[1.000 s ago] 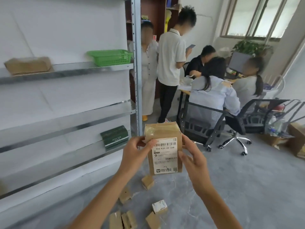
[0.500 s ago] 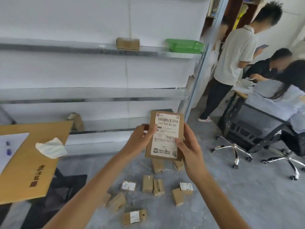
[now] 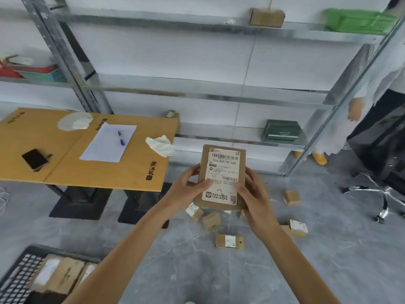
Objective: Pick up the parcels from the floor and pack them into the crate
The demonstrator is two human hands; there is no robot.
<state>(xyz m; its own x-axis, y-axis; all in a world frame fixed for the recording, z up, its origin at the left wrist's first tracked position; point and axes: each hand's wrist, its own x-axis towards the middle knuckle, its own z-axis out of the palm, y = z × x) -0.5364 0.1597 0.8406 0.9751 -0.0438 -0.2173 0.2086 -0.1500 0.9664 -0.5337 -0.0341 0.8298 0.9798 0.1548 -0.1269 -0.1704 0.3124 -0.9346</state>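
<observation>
I hold a brown cardboard parcel (image 3: pixel 222 170) with a white shipping label upright in front of me. My left hand (image 3: pixel 188 185) grips its left edge and my right hand (image 3: pixel 252 194) grips its right edge, thumbs on the label. Several small brown parcels (image 3: pixel 229 240) lie scattered on the grey floor below and to the right of my hands. A black slotted crate (image 3: pixel 19 273) sits at the bottom left with parcels (image 3: pixel 57 275) inside; my left forearm covers its right part.
A flat cardboard sheet (image 3: pixel 54 154) on black supports stands at the left, carrying paper, a pen and a black wallet. Metal shelving (image 3: pixel 219 95) runs along the wall with a green box, a brown box and a green basket (image 3: pixel 357 20). A person and an office chair (image 3: pixel 381 194) stand at right.
The view has swung left and down: the seated people have left the frame, and the cardboard sheet and the crate have come into sight. Both hands keep holding the parcel.
</observation>
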